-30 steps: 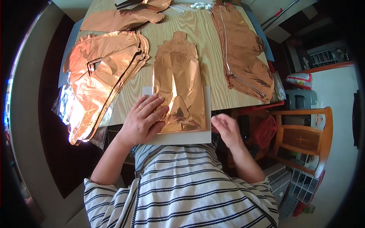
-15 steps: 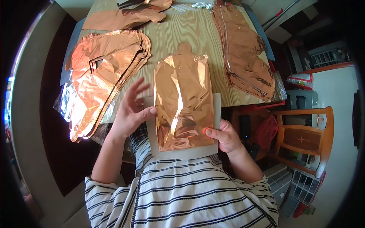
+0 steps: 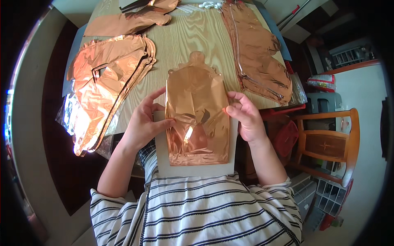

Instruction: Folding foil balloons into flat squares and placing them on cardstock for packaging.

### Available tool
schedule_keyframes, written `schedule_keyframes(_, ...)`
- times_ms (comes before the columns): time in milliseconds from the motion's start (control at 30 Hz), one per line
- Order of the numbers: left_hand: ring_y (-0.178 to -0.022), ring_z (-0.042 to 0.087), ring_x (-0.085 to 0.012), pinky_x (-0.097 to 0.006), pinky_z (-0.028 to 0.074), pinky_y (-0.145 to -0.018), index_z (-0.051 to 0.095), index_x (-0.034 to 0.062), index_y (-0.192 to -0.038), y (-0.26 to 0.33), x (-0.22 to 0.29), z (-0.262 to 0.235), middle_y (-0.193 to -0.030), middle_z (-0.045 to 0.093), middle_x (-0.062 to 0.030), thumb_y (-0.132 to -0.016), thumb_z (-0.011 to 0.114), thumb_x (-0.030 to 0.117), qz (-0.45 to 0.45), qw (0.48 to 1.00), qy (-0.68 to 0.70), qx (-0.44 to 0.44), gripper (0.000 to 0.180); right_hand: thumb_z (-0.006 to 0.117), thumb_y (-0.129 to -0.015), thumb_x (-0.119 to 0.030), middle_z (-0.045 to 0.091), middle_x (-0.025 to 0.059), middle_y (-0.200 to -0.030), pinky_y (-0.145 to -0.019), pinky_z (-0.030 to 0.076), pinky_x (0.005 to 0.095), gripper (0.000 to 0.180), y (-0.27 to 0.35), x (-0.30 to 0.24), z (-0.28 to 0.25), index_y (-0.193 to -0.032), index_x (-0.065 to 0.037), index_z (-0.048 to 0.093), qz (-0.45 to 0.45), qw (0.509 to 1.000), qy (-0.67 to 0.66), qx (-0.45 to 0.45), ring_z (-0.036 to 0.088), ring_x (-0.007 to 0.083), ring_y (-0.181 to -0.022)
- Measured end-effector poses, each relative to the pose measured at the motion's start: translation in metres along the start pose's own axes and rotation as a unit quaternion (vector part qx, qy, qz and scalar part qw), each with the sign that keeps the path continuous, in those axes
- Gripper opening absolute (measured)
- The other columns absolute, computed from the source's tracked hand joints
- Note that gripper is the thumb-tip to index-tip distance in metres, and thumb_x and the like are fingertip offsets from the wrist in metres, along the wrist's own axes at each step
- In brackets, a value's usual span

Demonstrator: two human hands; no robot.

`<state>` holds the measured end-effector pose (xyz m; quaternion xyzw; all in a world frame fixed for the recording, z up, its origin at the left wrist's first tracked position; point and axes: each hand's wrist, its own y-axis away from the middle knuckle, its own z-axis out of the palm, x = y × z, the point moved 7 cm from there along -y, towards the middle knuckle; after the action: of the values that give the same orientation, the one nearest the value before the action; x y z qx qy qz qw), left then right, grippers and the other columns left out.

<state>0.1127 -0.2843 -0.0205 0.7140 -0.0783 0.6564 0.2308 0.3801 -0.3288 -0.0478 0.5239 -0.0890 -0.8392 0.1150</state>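
Observation:
A folded, shiny copper-coloured foil balloon (image 3: pixel 197 119) lies flat over a pale card (image 3: pixel 197 169), in front of my striped top. At the foil's left edge, my left hand (image 3: pixel 147 121) grips it, thumb on the front and fingers partly hidden behind. My right hand (image 3: pixel 248 119) pinches the right edge higher up, its thumb against the foil. A narrow rounded tab sticks out at the balloon's far end, over the table. Small creases and bright reflections cross its surface.
More flat copper foil balloons lie on the wooden table (image 3: pixel 193 35): a stack at left (image 3: pixel 108 74), another at right (image 3: pixel 258 53) and some at the far left (image 3: pixel 127 24). White small pieces (image 3: pixel 210 5) sit at the far edge. A wooden chair (image 3: pixel 326 145) stands at right.
My right hand has slid up along the foil's right edge. My left fingers, spread before, now close at the left edge. The foil's upper part looks smoother.

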Motion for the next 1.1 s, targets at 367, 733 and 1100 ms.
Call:
schedule_keyframes(367,-0.089,0.065,-0.0083,-0.023,0.051,-0.082,0.034,0.0020,-0.157,0.001,0.000,-0.009,-0.093,0.066,-0.0017,-0.091,0.074,-0.001,0.019,0.999,0.023,-0.016,0.078,0.069,-0.097,-0.002,0.067,0.0007,-0.091,-0.077,0.046,0.0183,0.042,0.004,-0.004,0.006,-0.132,-0.006,0.047,-0.090,0.994,0.066,-0.007,0.059,0.0033,-0.083)
schedule_keyframes(733,-0.098,0.067,-0.0079,-0.024,0.054,-0.090,0.066,-0.0013,-0.129,0.002,-0.001,-0.010,-0.114,0.071,-0.0046,-0.094,0.070,-0.004,0.019,1.000,-0.003,-0.023,0.036,0.069,-0.098,-0.004,0.072,-0.0002,-0.103,-0.085,0.051,0.0198,0.022,0.013,-0.017,0.010,-0.119,0.000,0.071,-0.092,0.978,0.187,-0.008,0.063,0.0039,-0.092)
schedule_keyframes(1100,-0.092,0.069,-0.0064,-0.022,0.055,-0.080,0.071,-0.0031,-0.121,0.027,0.030,-0.012,-0.104,0.076,-0.0066,-0.093,0.073,0.002,-0.015,0.991,-0.130,-0.021,0.029,0.072,-0.095,-0.005,0.071,-0.0015,-0.089,-0.069,0.049,0.0198,0.024,0.026,-0.039,0.021,-0.118,0.003,0.071,0.037,0.940,0.336,-0.045,0.060,0.0024,-0.077)
